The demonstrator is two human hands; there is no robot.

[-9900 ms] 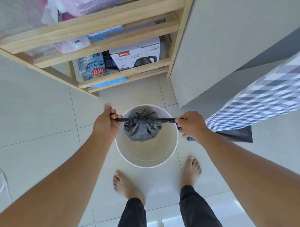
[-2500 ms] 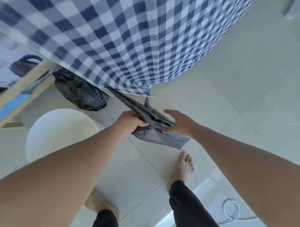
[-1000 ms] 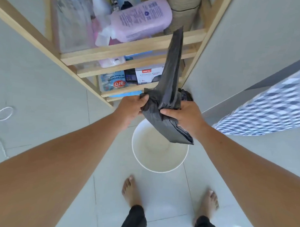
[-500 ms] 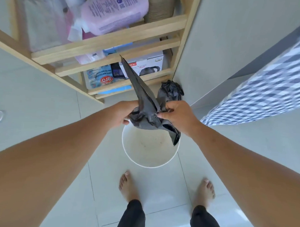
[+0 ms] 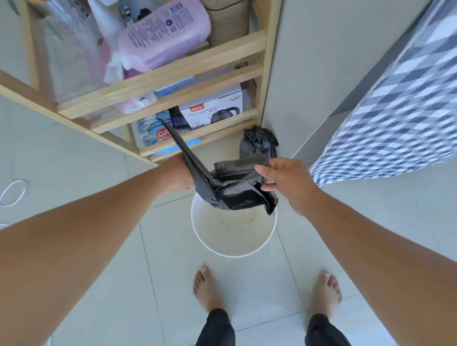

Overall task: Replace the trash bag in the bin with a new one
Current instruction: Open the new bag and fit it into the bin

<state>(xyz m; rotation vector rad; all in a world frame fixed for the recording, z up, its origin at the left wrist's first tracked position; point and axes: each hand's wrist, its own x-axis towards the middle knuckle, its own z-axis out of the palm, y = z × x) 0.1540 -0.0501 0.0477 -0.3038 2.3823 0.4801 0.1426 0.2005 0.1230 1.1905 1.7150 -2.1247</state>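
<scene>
We hold the new crumpled black plastic trash bag [image 5: 237, 191] at frame centre, over the round white plastic bin [image 5: 232, 248]. Right hand [image 5: 289, 185] pinches its edge; left hand [image 5: 177, 175] is mostly hidden behind the bag, grip can't tell. Risk: bag's mouth isn't found, so it drops in bunched w/o lining the rim.

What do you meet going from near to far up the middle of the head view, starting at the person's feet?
Bare feet → white bin → new black bag, held above the bin by both hands → tied old bag on the floor → kettle box on the wooden shelf.
</scene>
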